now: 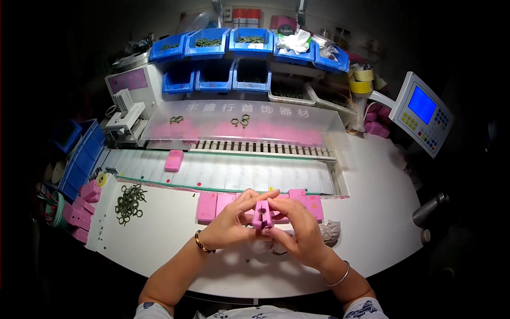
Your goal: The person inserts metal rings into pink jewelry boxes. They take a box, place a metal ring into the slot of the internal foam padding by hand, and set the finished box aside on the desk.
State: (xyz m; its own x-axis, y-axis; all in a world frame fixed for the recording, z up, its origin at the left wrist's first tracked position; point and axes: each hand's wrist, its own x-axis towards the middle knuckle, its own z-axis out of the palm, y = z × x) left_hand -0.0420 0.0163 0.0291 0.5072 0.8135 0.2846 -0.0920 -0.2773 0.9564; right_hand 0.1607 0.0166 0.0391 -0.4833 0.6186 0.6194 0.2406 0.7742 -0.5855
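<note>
A small pink rubber mould (262,208) is held upright between both hands above the front of the white table. A dark gap runs down the side turned to me, so its two halves look slightly parted. My left hand (232,222) grips it from the left with thumb and fingers. From the right, the thumb and fingers of my right hand (298,226) close on it too. Behind the hands lie several pink moulds (207,207) in a row, partly covered by my fingers. A whitish cloth bundle (330,231) sits beneath and beside my right hand.
Green rings (129,204) lie piled at left. One pink mould (173,160) rests on the white conveyor track (234,171), under a clear cover (212,114) with a few rings on top. Blue bins (208,45) stand behind; a control panel (423,112) and dark bottle (430,209) are right.
</note>
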